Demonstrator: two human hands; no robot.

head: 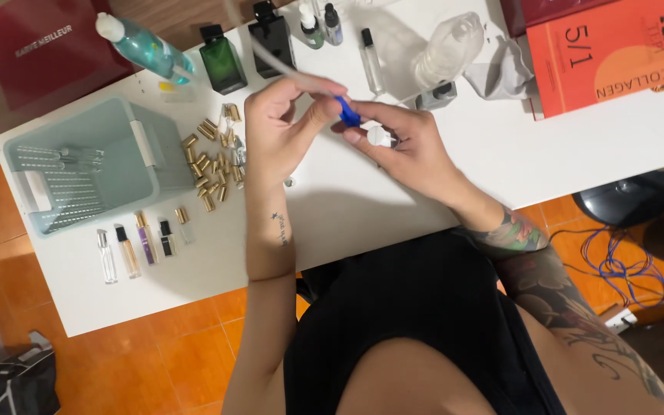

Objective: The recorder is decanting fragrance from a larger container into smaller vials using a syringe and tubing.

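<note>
My left hand (282, 123) is raised over the white table (332, 207), its fingertips pinched on a thin clear tube or syringe (270, 58) that ends in a small blue piece (347, 114). My right hand (407, 146) meets it from the right, touching the blue piece and gripping a small clear vial (380, 137) in its fingers. Just left of my left hand lies a loose pile of gold caps (210, 157).
A pale green basket (90, 165) stands at the table's left, with a row of small spray vials (144, 242) in front of it. Green and black bottles (247, 50), small droppers, a clear bottle and cloth (470, 54) line the far edge. Orange boxes (616, 50) lie far right.
</note>
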